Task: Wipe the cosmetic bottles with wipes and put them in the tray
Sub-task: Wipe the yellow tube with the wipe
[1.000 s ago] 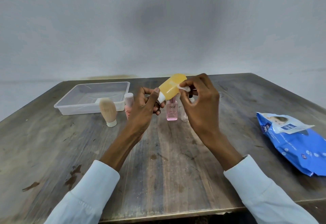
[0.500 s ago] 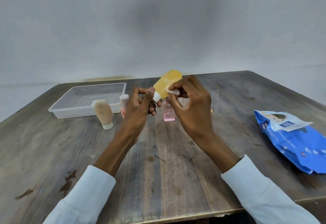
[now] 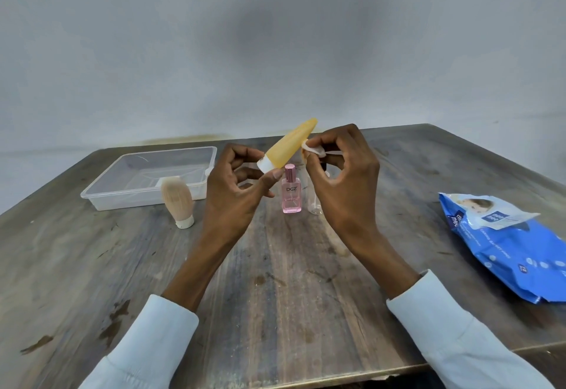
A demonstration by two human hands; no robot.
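Note:
My left hand pinches the white cap end of a yellow squeeze bottle, held tilted above the table with its tip pointing up and right. My right hand pinches a small folded white wipe against the bottle's right side. A pink perfume bottle stands on the table below the hands. A small clear bottle stands just to its right, partly hidden by my right hand. A beige squeeze bottle stands cap down in front of the clear plastic tray.
A blue pack of wet wipes with its flap open lies at the right side of the wooden table. The tray sits at the back left near the wall. The table's front edge runs just below my sleeves.
The wipe in my right hand has slid along the yellow bottle from near the cap towards its upper body. The bottle has stayed in my left hand, now tilted steeper.

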